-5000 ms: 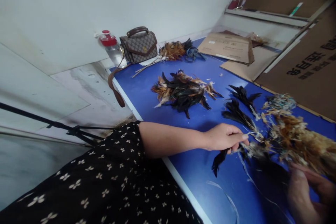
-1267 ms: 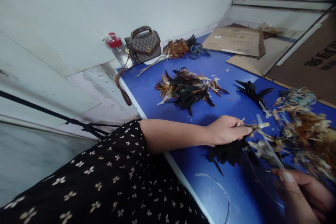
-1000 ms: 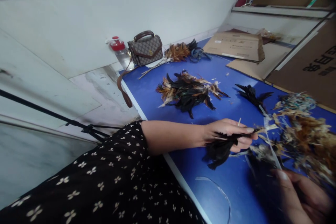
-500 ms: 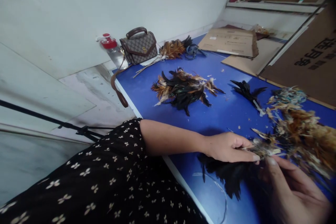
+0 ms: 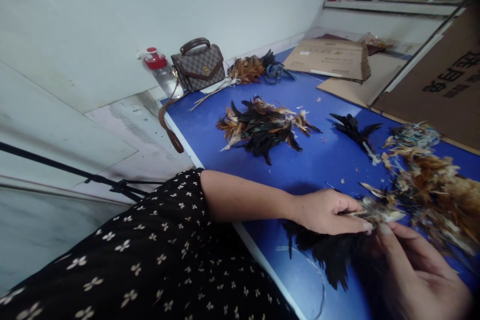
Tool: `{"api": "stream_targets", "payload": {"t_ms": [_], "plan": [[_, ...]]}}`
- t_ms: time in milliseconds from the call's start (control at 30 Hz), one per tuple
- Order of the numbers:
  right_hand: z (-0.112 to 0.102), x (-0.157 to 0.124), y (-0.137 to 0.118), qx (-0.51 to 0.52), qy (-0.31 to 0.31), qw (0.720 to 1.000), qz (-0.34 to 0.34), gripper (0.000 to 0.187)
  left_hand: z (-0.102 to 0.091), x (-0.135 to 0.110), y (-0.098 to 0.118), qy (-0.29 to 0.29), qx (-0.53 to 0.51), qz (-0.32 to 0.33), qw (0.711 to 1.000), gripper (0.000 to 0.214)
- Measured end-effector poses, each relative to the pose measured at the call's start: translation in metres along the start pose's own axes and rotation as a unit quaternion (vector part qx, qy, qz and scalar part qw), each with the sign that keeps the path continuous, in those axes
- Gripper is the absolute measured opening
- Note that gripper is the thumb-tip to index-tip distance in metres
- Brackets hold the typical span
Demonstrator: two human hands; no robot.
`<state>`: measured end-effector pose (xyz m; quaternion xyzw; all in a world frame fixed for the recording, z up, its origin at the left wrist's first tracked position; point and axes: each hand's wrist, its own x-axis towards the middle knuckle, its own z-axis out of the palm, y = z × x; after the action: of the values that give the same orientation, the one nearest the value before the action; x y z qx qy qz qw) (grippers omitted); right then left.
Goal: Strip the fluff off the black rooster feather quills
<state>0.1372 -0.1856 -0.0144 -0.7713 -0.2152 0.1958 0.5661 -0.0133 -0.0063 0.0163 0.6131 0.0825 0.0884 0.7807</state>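
So on the bench (image 5: 195,115) we've got a mixed feather pile (image 5: 262,130) at left, then a black bunch (image 5: 333,260) pinched in our left hand (image 5: 324,212), our right hand (image 5: 423,272) pinching its quill ends, brown feathers (image 5: 435,180) just past.

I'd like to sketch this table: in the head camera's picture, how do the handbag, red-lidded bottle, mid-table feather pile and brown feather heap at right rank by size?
Largest to smallest:
Brown feather heap, cut off by the frame's edge
Mid-table feather pile
Handbag
Red-lidded bottle
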Motion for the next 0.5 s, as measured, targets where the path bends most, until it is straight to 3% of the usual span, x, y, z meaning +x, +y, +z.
{"api": "stream_targets", "payload": {"t_ms": [233, 333, 500], "plan": [[0.005, -0.01, -0.011, -0.036, 0.039, 0.998, -0.015, 0.058, -0.001, -0.001, -0.003, -0.007, 0.042, -0.006, 0.999, 0.05], [0.009, -0.014, -0.017, -0.039, 0.051, 0.997, -0.033, 0.055, -0.001, -0.003, -0.001, 0.01, 0.109, 0.007, 0.994, 0.046], [0.012, -0.017, -0.022, -0.125, 0.045, 0.976, -0.173, 0.04, 0.003, -0.002, 0.001, 0.049, 0.28, 0.007, 0.959, 0.031]]}}
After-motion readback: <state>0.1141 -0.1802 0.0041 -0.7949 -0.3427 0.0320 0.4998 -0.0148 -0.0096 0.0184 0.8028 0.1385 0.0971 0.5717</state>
